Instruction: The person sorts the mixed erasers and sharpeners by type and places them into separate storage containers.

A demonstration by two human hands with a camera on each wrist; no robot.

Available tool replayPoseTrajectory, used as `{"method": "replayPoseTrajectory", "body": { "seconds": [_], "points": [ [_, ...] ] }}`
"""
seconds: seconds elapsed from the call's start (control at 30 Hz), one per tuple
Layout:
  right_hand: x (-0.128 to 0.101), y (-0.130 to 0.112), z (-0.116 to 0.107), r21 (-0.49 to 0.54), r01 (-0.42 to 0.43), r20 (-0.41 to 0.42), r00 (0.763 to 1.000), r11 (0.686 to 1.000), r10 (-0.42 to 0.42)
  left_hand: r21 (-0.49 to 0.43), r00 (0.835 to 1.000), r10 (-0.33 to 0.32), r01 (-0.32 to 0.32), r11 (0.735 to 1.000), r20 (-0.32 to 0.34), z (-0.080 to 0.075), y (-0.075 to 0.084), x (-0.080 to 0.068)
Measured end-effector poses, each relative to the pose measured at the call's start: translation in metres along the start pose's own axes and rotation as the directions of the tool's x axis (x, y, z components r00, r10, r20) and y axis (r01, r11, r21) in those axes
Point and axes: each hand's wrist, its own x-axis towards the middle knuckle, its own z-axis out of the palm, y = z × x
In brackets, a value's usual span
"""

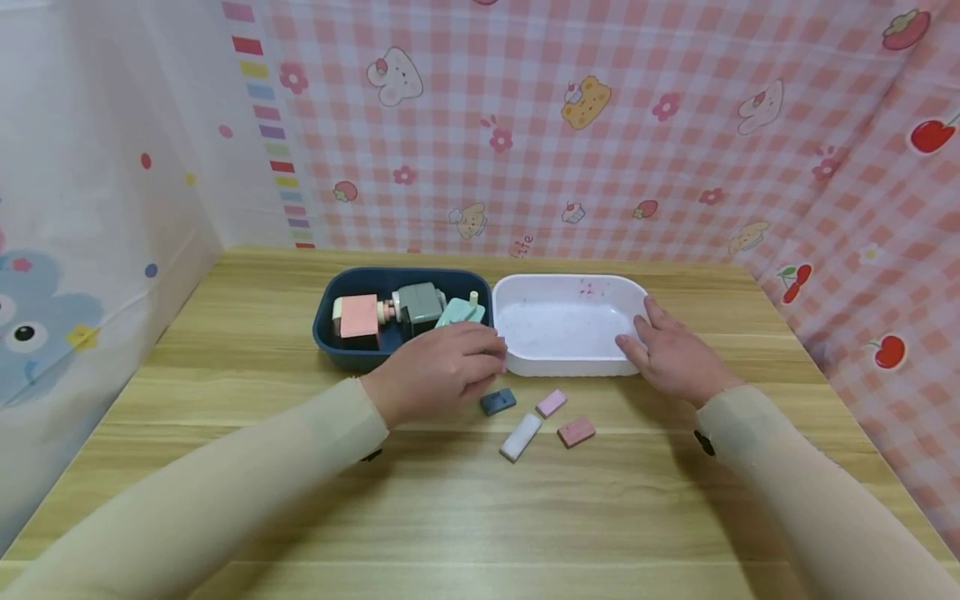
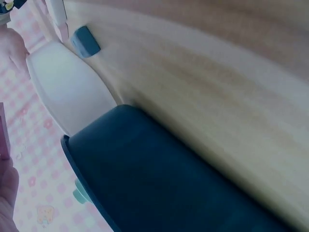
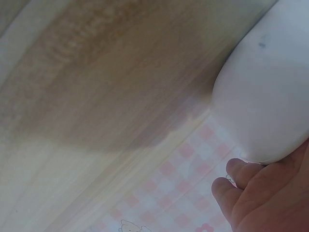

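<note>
My left hand [image 1: 442,371] is over the front right corner of the navy bin [image 1: 352,360]. At the left edge of the left wrist view, its fingers pinch a small pink block [image 2: 4,137], mostly out of frame. With my right hand [image 1: 678,354] I grip the right end of the white bin [image 1: 570,367], thumb at the rim and fingers along the outside. In front of the bins lie eraser-like blocks: dark blue [image 1: 498,402], light pink [image 1: 551,403], white [image 1: 521,437] and rose [image 1: 576,432].
Inside the navy bin are a pink-and-black boxy item [image 1: 358,317], a grey-green one [image 1: 420,304] and a mint one [image 1: 461,311], partly behind the left hand. The bins stand side by side on a wooden table [image 1: 450,517]. A checked cloth [image 1: 487,167] hangs behind.
</note>
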Motion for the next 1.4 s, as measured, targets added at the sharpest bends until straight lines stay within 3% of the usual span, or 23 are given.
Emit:
{"method": "replayPoseTrajectory", "body": {
  "seconds": [0.77, 1.4],
  "points": [
    [-0.002, -0.001, 0.0, -0.001, -0.015, 0.011, 1.0, 1.0, 0.015, 0.047, 0.998, -0.06, 0.059, 0.997, 0.005, 0.014, -0.028, 0.041],
    [-0.002, -0.003, -0.001, 0.003, -0.012, -0.003, 1.0, 1.0, 0.012, 0.085, 0.983, -0.149, 0.141, 0.986, 0.105, 0.027, -0.032, 0.063]
  ]
}}
